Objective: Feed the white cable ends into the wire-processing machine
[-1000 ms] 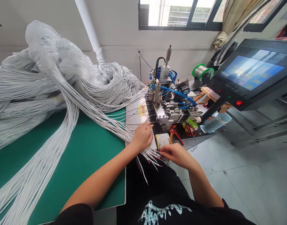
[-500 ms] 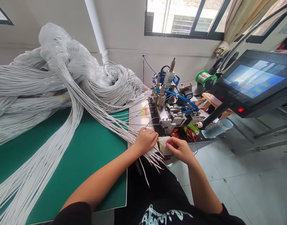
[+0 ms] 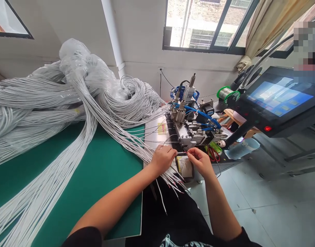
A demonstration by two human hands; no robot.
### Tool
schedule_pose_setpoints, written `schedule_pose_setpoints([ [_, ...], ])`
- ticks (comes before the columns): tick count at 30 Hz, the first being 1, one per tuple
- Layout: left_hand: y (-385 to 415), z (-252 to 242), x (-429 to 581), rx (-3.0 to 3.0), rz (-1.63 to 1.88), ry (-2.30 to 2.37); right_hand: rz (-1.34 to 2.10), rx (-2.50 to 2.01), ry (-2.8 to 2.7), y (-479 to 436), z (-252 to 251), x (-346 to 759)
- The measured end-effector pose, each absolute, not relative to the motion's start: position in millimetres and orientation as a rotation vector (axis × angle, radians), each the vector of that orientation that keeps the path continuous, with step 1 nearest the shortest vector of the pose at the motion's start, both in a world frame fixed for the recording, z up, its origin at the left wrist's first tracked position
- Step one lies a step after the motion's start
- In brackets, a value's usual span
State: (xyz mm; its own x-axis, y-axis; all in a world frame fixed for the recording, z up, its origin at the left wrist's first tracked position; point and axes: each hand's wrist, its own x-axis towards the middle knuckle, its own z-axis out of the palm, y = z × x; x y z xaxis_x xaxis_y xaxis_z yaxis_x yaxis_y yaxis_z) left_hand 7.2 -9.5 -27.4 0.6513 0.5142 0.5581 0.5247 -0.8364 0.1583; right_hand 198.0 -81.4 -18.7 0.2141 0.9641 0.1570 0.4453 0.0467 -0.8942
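My left hand (image 3: 162, 158) and my right hand (image 3: 200, 160) pinch the two sides of one thin white cable end (image 3: 181, 152), stretched between them just in front of the small machine (image 3: 195, 128). A fan of white cable ends with red tips (image 3: 172, 180) lies under my left hand and hangs over the table edge. A small pale box (image 3: 185, 167) sits right below my hands. Great bundles of white cable (image 3: 69, 113) run back across the green mat (image 3: 95, 171).
A touch screen on an arm (image 3: 278, 96) stands at the right. Red-handled scissors (image 3: 212, 153), a green solder spool (image 3: 225, 92) and blue air hoses (image 3: 201, 113) surround the machine. A clear plastic bag (image 3: 77, 65) covers the cable heap. Grey floor tiles lie at right.
Both hands rose from the cable ends at the table edge toward the machine, and a single cable is now drawn between them. The view tilted upward.
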Motion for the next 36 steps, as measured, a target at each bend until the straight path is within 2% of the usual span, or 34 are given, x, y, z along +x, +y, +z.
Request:
schedule_pose_setpoints([
  [9,-11,-28,6,-2.848,-0.985,-0.608,0.730,-1.426,-1.355,-81,-14,189],
  [15,-11,-27,5,-2.861,-0.924,-0.585,0.714,-1.460,-1.445,-82,-12,194],
  [27,-12,-27,6,-2.844,-0.887,-0.626,0.267,-1.687,-1.748,-84,-8,201],
  [36,-12,-30,6,-2.813,-0.882,-0.760,0.463,-1.574,-1.581,-71,-17,208],
])
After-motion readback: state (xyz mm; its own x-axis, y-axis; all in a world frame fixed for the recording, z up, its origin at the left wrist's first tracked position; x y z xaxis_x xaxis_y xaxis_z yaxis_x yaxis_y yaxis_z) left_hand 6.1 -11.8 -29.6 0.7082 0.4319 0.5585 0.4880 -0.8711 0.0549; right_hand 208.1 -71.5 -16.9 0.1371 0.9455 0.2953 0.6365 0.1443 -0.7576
